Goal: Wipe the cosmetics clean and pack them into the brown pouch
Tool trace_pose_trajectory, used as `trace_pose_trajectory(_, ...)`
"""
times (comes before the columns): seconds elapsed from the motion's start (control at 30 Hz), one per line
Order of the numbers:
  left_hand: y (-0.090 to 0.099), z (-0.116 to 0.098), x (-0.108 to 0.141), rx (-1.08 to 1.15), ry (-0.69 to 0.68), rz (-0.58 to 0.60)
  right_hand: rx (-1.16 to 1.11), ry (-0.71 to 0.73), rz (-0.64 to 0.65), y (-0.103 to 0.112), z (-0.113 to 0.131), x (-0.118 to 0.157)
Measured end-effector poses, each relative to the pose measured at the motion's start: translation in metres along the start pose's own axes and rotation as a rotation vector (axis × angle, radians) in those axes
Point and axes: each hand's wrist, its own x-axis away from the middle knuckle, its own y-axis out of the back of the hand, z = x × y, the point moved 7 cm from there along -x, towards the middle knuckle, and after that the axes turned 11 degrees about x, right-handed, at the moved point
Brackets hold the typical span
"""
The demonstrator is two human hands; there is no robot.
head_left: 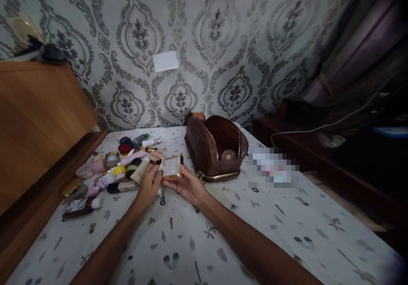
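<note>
My right hand [190, 186] holds a small square compact [172, 167] with a glittery silver top and gold edges. Just left of it, my left hand [149, 185] has its fingers bent at a small round jar [156, 156] with a pinkish lid; whether they grip the jar is unclear. Behind and to the right of my right hand stands a brown leather bag [204, 149], its zipped top wide open. Left of my left hand lies a pile of cosmetics, among them a yellow-banded tube [119, 172], a beige-and-black bottle [123, 186] and a dark red bottle with a white cap [81, 206].
A white patterned cloth [178, 242] covers the surface. A wooden panel [41, 127] borders it on the left, and a patterned wall [210, 34] rises behind. To the right are a blurred-out item [274, 168] and a thin white cable [306, 131].
</note>
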Motion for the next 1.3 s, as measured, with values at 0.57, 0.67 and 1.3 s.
trace_pose_trajectory(0.57, -0.019, 0.009, 0.004, 0.231, 0.155, 0.159, 0.062, 0.017, -0.021, 0.003, 0.004, -0.001)
trace_pose_trajectory(0.67, -0.017, 0.011, 0.005, 0.196, 0.2, 0.12, 0.086, 0.017, -0.033, 0.004, 0.003, -0.002)
trace_pose_trajectory(1.3, -0.039, 0.012, 0.021, 0.424, 0.496, 0.184, 0.202, 0.201, -0.203, 0.01, 0.015, -0.001)
